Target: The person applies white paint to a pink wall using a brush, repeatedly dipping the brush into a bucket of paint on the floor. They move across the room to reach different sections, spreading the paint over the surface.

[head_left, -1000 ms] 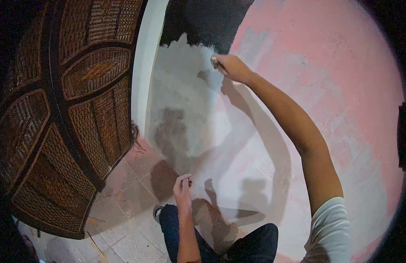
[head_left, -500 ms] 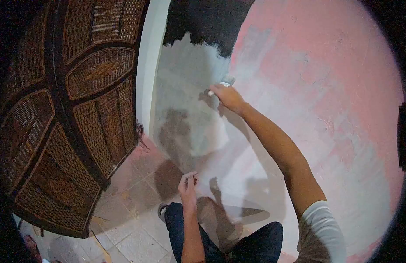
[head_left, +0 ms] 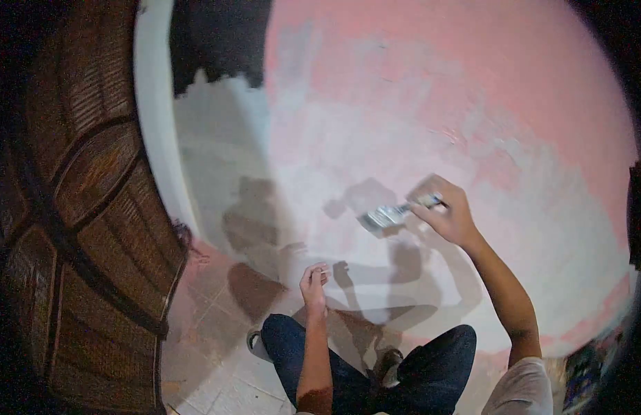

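My right hand (head_left: 450, 213) is closed round the handle of a paintbrush (head_left: 384, 218). Its flat, pale-smeared bristles point left, in front of the wall (head_left: 431, 149), which is pink with broad whitish paint over it. Lower down, my left hand (head_left: 314, 285) is raised above my knee, its fingers pinched together. Something small and whitish shows at those fingertips; I cannot tell what it is. Shadows of my arms and the brush fall across the painted surface.
A dark wooden screen with woven panels (head_left: 103, 228) stands at the left, beside a white upright trim (head_left: 153, 111). Past the trim, a grey wall strip (head_left: 217, 138) has a black patch (head_left: 220, 41) above it. Pale floor tiles (head_left: 213, 373) lie below my bent legs.
My right hand has drawn the brush away from the grey strip's edge, down and to the right. The view has turned rightward. My left hand stays pinched near my knee.
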A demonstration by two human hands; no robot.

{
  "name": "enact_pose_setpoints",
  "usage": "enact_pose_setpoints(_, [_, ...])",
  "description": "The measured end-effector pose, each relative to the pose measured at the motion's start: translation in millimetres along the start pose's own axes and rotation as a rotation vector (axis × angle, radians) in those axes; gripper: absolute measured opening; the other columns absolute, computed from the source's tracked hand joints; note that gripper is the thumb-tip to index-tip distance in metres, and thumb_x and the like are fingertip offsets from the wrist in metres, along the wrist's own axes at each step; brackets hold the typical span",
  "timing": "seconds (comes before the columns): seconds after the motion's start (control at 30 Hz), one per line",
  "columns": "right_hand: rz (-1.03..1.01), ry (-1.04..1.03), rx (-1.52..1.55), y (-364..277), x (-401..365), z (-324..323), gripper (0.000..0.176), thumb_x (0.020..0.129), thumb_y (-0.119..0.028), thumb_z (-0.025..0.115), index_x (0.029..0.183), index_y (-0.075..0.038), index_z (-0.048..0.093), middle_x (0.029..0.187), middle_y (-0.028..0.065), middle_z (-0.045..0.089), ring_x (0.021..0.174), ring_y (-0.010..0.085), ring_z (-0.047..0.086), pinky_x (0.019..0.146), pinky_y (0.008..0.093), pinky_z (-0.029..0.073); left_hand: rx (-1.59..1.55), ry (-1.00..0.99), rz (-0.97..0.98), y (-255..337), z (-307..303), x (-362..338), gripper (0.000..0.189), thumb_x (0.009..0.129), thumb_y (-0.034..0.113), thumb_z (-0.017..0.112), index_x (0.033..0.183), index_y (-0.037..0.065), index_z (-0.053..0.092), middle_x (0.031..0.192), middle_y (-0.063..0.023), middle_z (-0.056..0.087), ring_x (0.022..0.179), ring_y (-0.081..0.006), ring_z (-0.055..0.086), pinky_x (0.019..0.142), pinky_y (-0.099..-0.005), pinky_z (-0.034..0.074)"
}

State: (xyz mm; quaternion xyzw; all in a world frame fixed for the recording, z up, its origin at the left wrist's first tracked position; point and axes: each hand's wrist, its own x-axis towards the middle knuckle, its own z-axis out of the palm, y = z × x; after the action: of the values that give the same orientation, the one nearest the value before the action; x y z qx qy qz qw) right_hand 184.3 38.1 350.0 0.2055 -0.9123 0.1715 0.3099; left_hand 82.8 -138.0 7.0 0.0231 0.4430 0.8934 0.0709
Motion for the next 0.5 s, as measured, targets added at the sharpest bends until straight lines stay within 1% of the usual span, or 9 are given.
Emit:
enact_pose_setpoints(0.03, [0.090, -0.004, -0.087, 0.7, -36.2, -24.4, 0.015, 0.086, -0.005, 0.075, 0.100, 0.000, 0.070, 0.093, 0.0096, 0.068, 0.077, 0.0186, 0.063, 0.070, 0.0334, 0.050, 0.022, -0.057, -0.008, -9.6, 10.6, -3.1, 0.024, 0.103, 0.019, 0.052, 0.110, 0.003, 0.068, 0.107, -0.0080, 0.071, 0.092, -0.0175, 0.067, 0.083, -0.0308, 0.052])
enact_pose_setpoints(0.13, [0.398, 0.248, -0.149, 0.7, -157.5, -83.2, 0.012, 0.091, -0.008, 0.072, 0.099, 0.001, 0.070, 0.093, 0.0085, 0.068, 0.074, 0.0133, 0.059, 0.064, 0.0276, 0.047, 0.091, -0.220, -0.034, -36.6, 38.1, -23.8, 0.024, 0.103, 0.020, 0.052, 0.110, 0.003, 0.068, 0.107, -0.0072, 0.071, 0.093, -0.0177, 0.067, 0.084, -0.0311, 0.051])
enact_pose_setpoints(0.23, [0.784, 0.644, -0.128, -13.9, -291.1, -135.7, 0.012, 0.094, -0.011, 0.068, 0.098, 0.001, 0.070, 0.096, 0.0040, 0.068, 0.067, 0.0092, 0.053, 0.058, 0.0251, 0.044, 0.171, -0.377, -0.068, -52.0, 60.8, -42.1, 0.024, 0.103, 0.019, 0.053, 0.111, 0.004, 0.068, 0.107, -0.0064, 0.070, 0.093, -0.0167, 0.066, 0.084, -0.0303, 0.051])
enact_pose_setpoints(0.27, [0.753, 0.767, -0.203, -8.9, -350.3, -150.6, 0.015, 0.098, -0.013, 0.065, 0.098, 0.001, 0.068, 0.094, 0.0014, 0.065, 0.064, 0.0044, 0.046, 0.054, 0.0219, 0.038, 0.196, -0.427, -0.097, -59.3, 69.5, -44.7, 0.023, 0.103, 0.019, 0.053, 0.111, 0.004, 0.069, 0.106, -0.0061, 0.070, 0.093, -0.0164, 0.066, 0.083, -0.0300, 0.050])
enact_pose_setpoints(0.3, [0.911, 0.967, -0.168, -21.9, -407.4, -163.7, 0.016, 0.099, -0.017, 0.064, 0.100, -0.001, 0.068, 0.087, -0.0004, 0.062, 0.061, 0.0037, 0.043, 0.052, 0.0219, 0.034, 0.226, -0.487, -0.123, -71.8, 84.0, -54.0, 0.023, 0.103, 0.019, 0.054, 0.111, 0.004, 0.069, 0.106, -0.0058, 0.070, 0.093, -0.0160, 0.066, 0.083, -0.0297, 0.050])
enact_pose_setpoints(0.33, [1.002, 1.199, -0.161, -28.8, -475.0, -169.2, 0.019, 0.100, -0.024, 0.064, 0.103, -0.005, 0.068, 0.080, -0.0036, 0.058, 0.059, 0.0039, 0.040, 0.050, 0.0219, 0.030, 0.279, -0.522, -0.113, -82.3, 93.4, -59.8, 0.022, 0.102, 0.018, 0.054, 0.111, 0.004, 0.069, 0.107, -0.0059, 0.070, 0.093, -0.0159, 0.065, 0.083, -0.0298, 0.051])
enact_pose_setpoints(0.4, [1.156, 1.635, -0.181, -86.5, -550.1, -158.0, 0.026, 0.100, -0.032, 0.064, 0.104, -0.008, 0.069, 0.076, -0.0057, 0.055, 0.060, 0.0043, 0.041, 0.051, 0.0232, 0.030, 0.386, -0.627, -0.100, -95.9, 99.7, -68.7, 0.021, 0.102, 0.016, 0.055, 0.111, 0.003, 0.069, 0.107, -0.0062, 0.070, 0.093, -0.0155, 0.065, 0.083, -0.0301, 0.051])
enact_pose_setpoints(0.43, [1.207, 1.711, -0.213, -115.8, -594.4, -150.8, 0.027, 0.100, -0.035, 0.064, 0.104, -0.008, 0.069, 0.076, -0.0056, 0.055, 0.060, 0.0045, 0.042, 0.051, 0.0239, 0.031, 0.396, -0.683, -0.101, -100.9, 106.5, -80.7, 0.020, 0.099, 0.011, 0.057, 0.113, 0.002, 0.069, 0.108, -0.0069, 0.069, 0.094, -0.0160, 0.065, 0.085, -0.0306, 0.052])
enact_pose_setpoints(0.5, [1.330, 1.881, -0.298, -166.2, -696.1, -120.1, 0.031, 0.101, -0.039, 0.063, 0.104, -0.008, 0.069, 0.075, -0.0053, 0.055, 0.061, 0.0048, 0.043, 0.052, 0.0253, 0.032, 0.583, -0.816, -0.010, -129.6, 117.0, -91.9, 0.015, 0.097, 0.005, 0.060, 0.109, 0.003, 0.069, 0.103, -0.0047, 0.070, 0.095, -0.0145, 0.063, 0.087, -0.0289, 0.050])
